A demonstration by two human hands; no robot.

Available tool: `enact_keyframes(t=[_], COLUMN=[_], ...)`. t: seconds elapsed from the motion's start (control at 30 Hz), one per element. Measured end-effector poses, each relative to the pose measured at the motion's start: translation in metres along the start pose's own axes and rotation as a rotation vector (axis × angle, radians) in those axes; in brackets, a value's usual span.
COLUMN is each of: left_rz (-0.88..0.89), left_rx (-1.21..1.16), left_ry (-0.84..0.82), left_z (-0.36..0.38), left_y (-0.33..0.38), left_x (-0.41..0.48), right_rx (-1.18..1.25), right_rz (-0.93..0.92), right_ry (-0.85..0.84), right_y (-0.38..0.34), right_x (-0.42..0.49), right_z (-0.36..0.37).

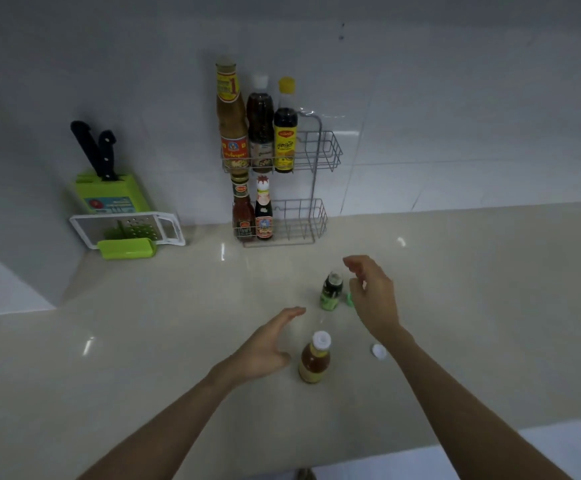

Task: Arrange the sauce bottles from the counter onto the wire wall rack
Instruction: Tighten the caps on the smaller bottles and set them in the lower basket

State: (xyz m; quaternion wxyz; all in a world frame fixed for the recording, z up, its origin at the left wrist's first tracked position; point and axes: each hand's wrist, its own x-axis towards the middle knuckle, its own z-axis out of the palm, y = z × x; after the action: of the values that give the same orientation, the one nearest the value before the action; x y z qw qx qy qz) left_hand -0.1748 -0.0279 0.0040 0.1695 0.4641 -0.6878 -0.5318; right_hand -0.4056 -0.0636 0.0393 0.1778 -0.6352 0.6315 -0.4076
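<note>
Beige counter [143, 341] runs under both hands, w/ a pale tiled wall [455, 116] behind. Left hand [264, 344] hovers open, fingers spread, empty, just left of an amber bottle [314, 362] w/ a white cap; thumb near it, not clearly touching. Right hand [372, 296] is also open and empty, fingers loosely curled, just right of a small dark bottle [331, 291] w/ a green label. A bit of something green [350, 299] peeks out behind that hand; can't tell what. Small white cap [379, 351] lies on the counter below the right wrist.

Beyond both hands, a wire rack [320, 157] hangs on the wall. Top basket, left part: tall tan bottle [230, 119], dark bottle w/ white cap [260, 126], dark bottle w/ yellow cap [285, 133], standing side by side. Lower basket, left part: red sauce bottle [243, 213] and a dark bottle w/ red-white top [263, 211]. Right part of each basket is bare.

Far left of the left hand: green knife block [112, 195] w/ two black handles, and a white grater [126, 228] leaning in front of it.
</note>
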Motion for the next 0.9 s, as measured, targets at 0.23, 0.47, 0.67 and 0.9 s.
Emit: enact_keyframes(t=[0.23,0.47,0.67,0.9], left_rz=[0.052,-0.012,-0.02,0.0], left_rx=[-0.01,0.029,0.012,-0.127], left_ry=[0.074,0.216,0.229,0.354], left_z=[0.061,0.076,0.079,0.064], left_y=[-0.002,-0.01,-0.002,0.04], left_x=[0.005,0.013,0.013,0.015], right_rx=[-0.617,-0.722,0.125,0.662], right_rz=[0.146,0.107,0.288,0.074], right_ry=[-0.544,-0.545,-0.081,-0.238], right_y=[0.09,0.118,0.049,-0.038], right_x=[-0.081,-0.112,-0.085,-0.052], right_z=[-0.002,-0.005,-0.003,-0.02])
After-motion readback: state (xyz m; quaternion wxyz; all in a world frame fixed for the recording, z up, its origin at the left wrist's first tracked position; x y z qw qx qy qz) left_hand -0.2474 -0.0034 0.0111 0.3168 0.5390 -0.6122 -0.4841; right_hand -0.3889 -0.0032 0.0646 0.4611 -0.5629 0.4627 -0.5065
